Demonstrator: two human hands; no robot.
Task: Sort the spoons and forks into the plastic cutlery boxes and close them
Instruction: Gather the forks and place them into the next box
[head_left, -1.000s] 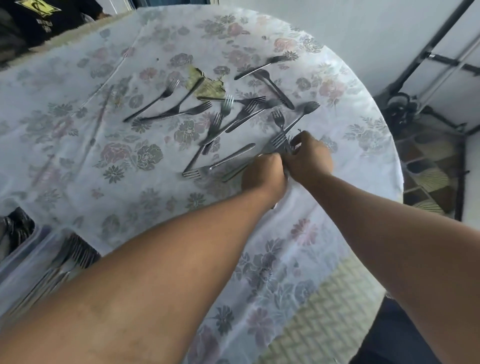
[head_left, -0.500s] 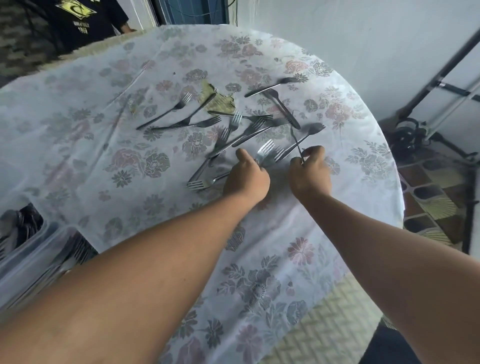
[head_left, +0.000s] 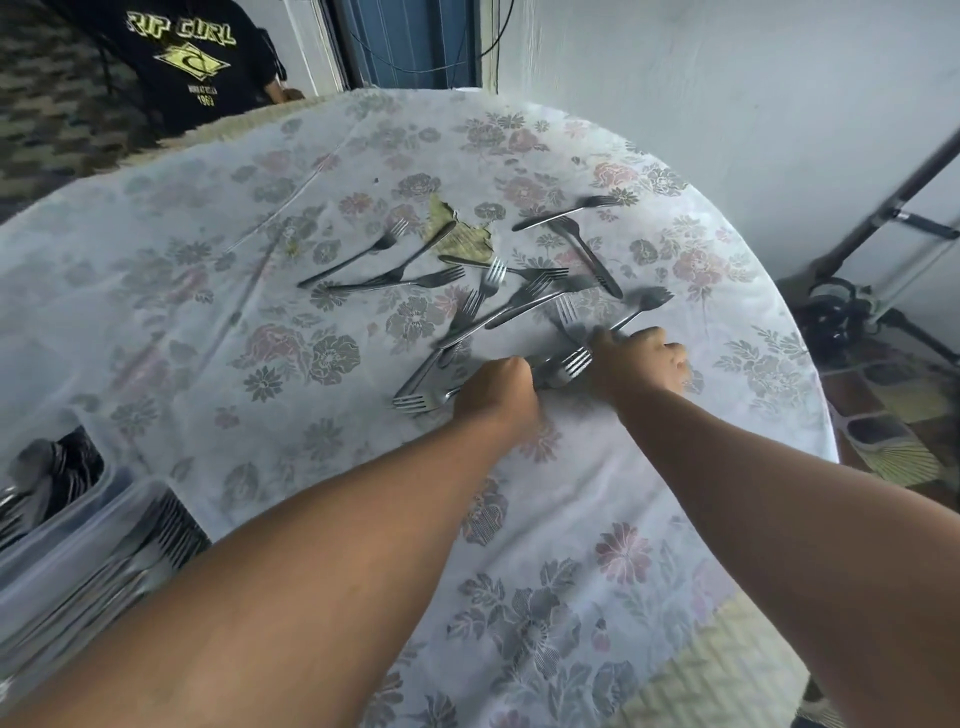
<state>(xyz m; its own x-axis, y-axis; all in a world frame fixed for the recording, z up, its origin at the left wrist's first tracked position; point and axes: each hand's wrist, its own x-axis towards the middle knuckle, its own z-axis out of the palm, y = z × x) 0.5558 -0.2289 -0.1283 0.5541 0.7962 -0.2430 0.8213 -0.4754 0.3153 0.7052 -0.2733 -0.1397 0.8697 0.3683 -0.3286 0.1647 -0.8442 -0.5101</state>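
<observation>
Several steel forks (head_left: 524, 304) lie scattered across the middle of the flowered tablecloth (head_left: 218, 291). My left hand (head_left: 500, 397) is curled into a fist around a bundle of forks (head_left: 565, 365) whose tines point right. Beside it, almost touching those tines, my right hand (head_left: 644, 361) has its fingers curled on the handle of a fork (head_left: 647, 302) that lies on the cloth. At the lower left stand two clear plastic cutlery boxes, both without lids: the near box (head_left: 78, 561) holds forks and the far box (head_left: 111, 475) holds dark cutlery, partly cut off by the frame.
The round table's edge (head_left: 810, 395) curves close to the right of my right hand. Beyond it are a stand with black cables (head_left: 852, 312) and a tiled floor. A person in a black shirt (head_left: 192, 62) stands at the far side. The cloth has a torn patch (head_left: 460, 236).
My hands, apart half a second ago, have come together again. The right hand has come down from holding a fork upright to one lying flat. The view has tilted up.
</observation>
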